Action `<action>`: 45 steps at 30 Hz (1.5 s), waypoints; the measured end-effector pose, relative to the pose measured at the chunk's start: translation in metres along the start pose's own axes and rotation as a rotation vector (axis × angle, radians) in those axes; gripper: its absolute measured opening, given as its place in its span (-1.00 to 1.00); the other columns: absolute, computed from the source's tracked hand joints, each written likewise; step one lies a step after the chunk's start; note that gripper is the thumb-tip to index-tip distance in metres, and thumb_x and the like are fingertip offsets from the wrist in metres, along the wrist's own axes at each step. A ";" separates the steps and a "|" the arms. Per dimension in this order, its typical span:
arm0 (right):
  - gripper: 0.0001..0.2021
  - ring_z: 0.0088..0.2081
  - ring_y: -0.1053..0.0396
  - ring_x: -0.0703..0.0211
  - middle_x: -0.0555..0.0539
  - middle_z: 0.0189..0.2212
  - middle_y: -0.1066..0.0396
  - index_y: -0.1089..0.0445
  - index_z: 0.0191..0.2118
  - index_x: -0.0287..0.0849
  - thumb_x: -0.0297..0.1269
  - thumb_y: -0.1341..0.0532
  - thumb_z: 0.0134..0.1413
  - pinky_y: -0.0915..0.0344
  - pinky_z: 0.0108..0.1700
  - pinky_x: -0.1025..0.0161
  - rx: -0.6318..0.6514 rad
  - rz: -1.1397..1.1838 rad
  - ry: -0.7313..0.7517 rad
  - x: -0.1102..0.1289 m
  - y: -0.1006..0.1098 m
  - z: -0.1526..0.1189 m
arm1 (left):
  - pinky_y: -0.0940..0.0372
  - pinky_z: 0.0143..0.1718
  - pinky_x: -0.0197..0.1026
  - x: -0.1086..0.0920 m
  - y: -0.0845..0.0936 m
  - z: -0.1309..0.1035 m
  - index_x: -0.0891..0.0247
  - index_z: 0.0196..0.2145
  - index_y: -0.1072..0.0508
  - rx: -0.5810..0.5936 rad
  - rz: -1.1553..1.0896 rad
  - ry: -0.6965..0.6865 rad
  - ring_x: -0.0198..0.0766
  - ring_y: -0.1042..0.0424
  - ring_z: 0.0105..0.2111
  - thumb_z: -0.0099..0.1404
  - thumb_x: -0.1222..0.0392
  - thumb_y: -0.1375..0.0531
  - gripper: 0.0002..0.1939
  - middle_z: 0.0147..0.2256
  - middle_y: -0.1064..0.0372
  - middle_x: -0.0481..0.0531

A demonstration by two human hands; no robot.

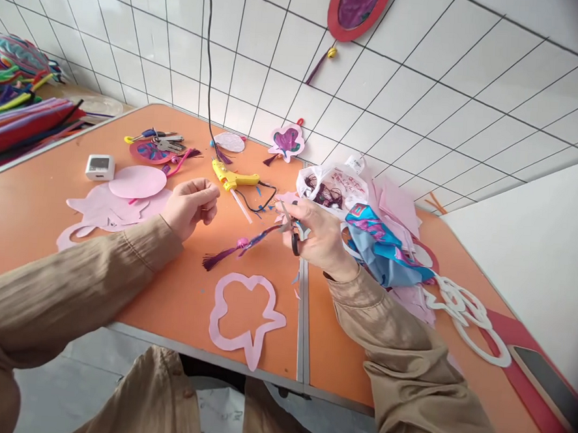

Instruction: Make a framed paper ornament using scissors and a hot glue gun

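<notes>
My left hand (pixel 191 207) hovers over the table left of the glue gun, fingers curled in and thumb against the index finger. Whether anything small is pinched there is hidden. In my right hand (pixel 320 235) are scissors (pixel 294 243) with black handles, blades pointing up and left. A dark purple tassel (pixel 216 258) with a pink bead (pixel 242 243) and a patterned strip reaches toward the right fingers; I cannot tell if they hold it. Below lies a pink flower-shaped paper frame (pixel 219 317). The yellow hot glue gun (pixel 233 176) rests between and beyond both hands.
Pink paper cutouts (pixel 103 205), a white cube-shaped device (pixel 100 167) and keys (pixel 169 144) lie at left. A white plastic bag (pixel 354 188), blue fabric (pixel 385 248) and white cutouts (pixel 474 313) crowd the right. The glue gun's cord (pixel 208 61) hangs along the tiled wall.
</notes>
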State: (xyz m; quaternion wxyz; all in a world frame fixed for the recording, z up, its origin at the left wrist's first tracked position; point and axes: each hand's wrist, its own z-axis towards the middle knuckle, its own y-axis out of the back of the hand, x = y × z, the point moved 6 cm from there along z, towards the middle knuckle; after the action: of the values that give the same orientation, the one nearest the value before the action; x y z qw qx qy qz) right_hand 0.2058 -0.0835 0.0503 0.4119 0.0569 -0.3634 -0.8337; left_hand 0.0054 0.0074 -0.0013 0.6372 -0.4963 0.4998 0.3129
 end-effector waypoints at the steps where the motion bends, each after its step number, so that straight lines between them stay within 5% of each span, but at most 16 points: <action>1: -0.61 -0.29 -0.44 0.11 -0.07 -0.32 -0.45 -0.45 0.00 -0.04 -0.47 -0.19 0.03 -0.44 -0.20 0.10 -0.019 -0.011 0.016 -0.001 0.003 0.000 | -0.04 -0.74 -0.37 0.000 -0.001 0.000 0.28 -0.63 -0.28 0.027 -0.007 0.030 -0.43 -0.19 -0.74 -0.01 0.13 -0.38 -0.66 -0.70 -0.11 -0.15; 4: -0.65 -0.29 -0.45 0.09 -0.07 -0.33 -0.47 -0.47 -0.04 0.00 -0.42 -0.21 0.03 -0.45 -0.20 0.08 -0.054 -0.041 0.035 -0.005 0.008 0.002 | -0.01 -0.78 -0.36 0.010 -0.010 -0.006 0.29 -0.70 -0.28 0.182 0.012 0.174 -0.40 -0.16 -0.79 0.06 -0.05 -0.36 -0.54 -0.77 -0.09 -0.10; 7: -0.62 -0.38 -0.42 0.11 -0.02 -0.40 -0.44 -0.44 -0.03 0.04 -0.44 -0.19 0.02 -0.43 -0.30 0.09 -0.143 -0.042 0.065 -0.004 0.019 0.005 | -0.10 -0.80 -0.30 0.035 -0.031 -0.029 0.34 -0.68 -0.41 0.491 0.034 0.495 -0.27 -0.27 -0.79 0.04 -0.40 -0.25 -0.35 -0.79 -0.17 0.01; 9: -0.62 -0.42 -0.38 0.10 -0.01 -0.44 -0.41 -0.42 -0.02 0.07 -0.43 -0.20 0.03 -0.40 -0.36 0.09 -0.202 -0.026 0.053 -0.005 0.027 0.007 | -0.19 -0.74 -0.29 0.049 -0.047 -0.051 0.37 -0.52 -0.54 0.683 -0.031 0.696 -0.17 -0.42 -0.68 0.03 -0.47 -0.20 -0.29 -0.69 -0.36 0.11; 13: -0.70 -0.37 -0.39 0.01 -0.07 -0.41 -0.42 -0.43 -0.05 0.10 -0.27 -0.24 0.06 -0.42 -0.28 -0.02 -0.194 -0.006 -0.174 -0.016 0.036 0.009 | -0.31 -0.57 -0.27 0.062 -0.073 -0.074 0.33 -0.20 -0.56 0.782 -0.216 0.858 -0.10 -0.55 -0.46 0.12 -0.46 -0.14 -0.27 -0.45 -0.53 0.16; 19: -0.69 -0.37 -0.41 0.06 -0.04 -0.41 -0.41 -0.40 -0.03 0.06 -0.08 -0.22 0.09 -0.44 -0.23 0.00 -0.311 0.116 -0.441 -0.030 0.043 0.011 | -0.35 -0.07 -0.10 0.055 -0.086 -0.039 0.21 -0.04 -0.47 0.634 -0.247 0.639 -0.09 -0.44 -0.04 0.13 -0.32 -0.26 -0.37 -0.03 -0.46 0.21; 22: -0.71 -0.45 -0.37 0.12 0.00 -0.48 -0.33 -0.41 -0.07 0.02 -0.03 -0.19 0.13 -0.41 -0.33 0.06 -0.401 0.209 -0.433 -0.030 0.047 0.014 | -0.28 0.00 -0.09 0.044 -0.088 -0.013 0.21 0.00 -0.46 0.582 -0.204 0.485 -0.10 -0.41 -0.04 0.12 -0.27 -0.29 -0.38 -0.06 -0.47 0.19; 24: -0.73 -0.45 -0.36 0.13 0.01 -0.48 -0.31 -0.41 -0.08 0.02 -0.04 -0.20 0.14 -0.40 -0.34 0.07 -0.409 0.246 -0.424 -0.030 0.048 0.014 | -0.30 -0.04 -0.09 0.037 -0.096 -0.004 0.27 0.00 -0.47 0.662 -0.220 0.440 -0.08 -0.46 -0.13 0.07 -0.27 -0.32 -0.32 -0.14 -0.50 0.22; 28: -0.68 -0.42 -0.37 0.14 0.00 -0.42 -0.36 -0.38 -0.03 0.01 -0.06 -0.24 0.11 -0.41 -0.32 0.09 -0.361 0.235 -0.468 -0.037 0.045 0.010 | -0.37 -0.20 -0.13 0.031 -0.109 0.008 0.35 -0.12 -0.52 0.751 -0.248 0.436 -0.13 -0.51 -0.35 0.01 -0.10 -0.41 -0.43 -0.31 -0.54 0.23; 33: -0.66 -0.34 -0.42 0.16 -0.01 -0.35 -0.41 -0.37 -0.01 -0.02 -0.14 -0.26 0.07 -0.44 -0.23 0.15 -0.223 0.235 -0.520 -0.050 0.043 0.007 | -0.37 -0.49 -0.24 0.032 -0.106 0.027 0.39 -0.25 -0.53 0.620 -0.194 0.430 -0.13 -0.54 -0.50 0.06 0.09 -0.42 -0.63 -0.47 -0.55 0.18; 39: -0.63 -0.28 -0.42 0.15 -0.02 -0.33 -0.41 -0.36 0.01 -0.01 -0.09 -0.27 0.08 -0.43 -0.16 0.13 -0.225 0.243 -0.561 -0.057 0.073 0.004 | -0.50 -0.37 -0.20 0.011 -0.081 0.060 0.35 -0.34 -0.57 0.326 -0.216 0.245 -0.19 -0.55 -0.44 -0.09 0.23 -0.49 -0.68 -0.37 -0.58 0.10; 45: -0.52 -0.23 -0.39 0.03 -0.08 -0.26 -0.43 -0.38 0.01 0.00 0.16 -0.25 0.05 -0.36 -0.11 0.01 0.127 0.356 -0.509 -0.048 0.070 0.005 | -0.52 -0.30 -0.18 -0.008 -0.067 0.075 0.31 -0.35 -0.59 0.264 -0.304 0.134 -0.18 -0.56 -0.38 -0.12 0.23 -0.50 -0.67 -0.34 -0.59 0.09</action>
State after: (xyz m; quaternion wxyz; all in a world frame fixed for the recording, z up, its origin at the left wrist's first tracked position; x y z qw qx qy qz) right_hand 0.2806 -0.0736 0.0897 0.4428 -0.1928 -0.5104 -0.7115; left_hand 0.0875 0.0577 0.0281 0.7018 -0.4979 0.4972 0.1114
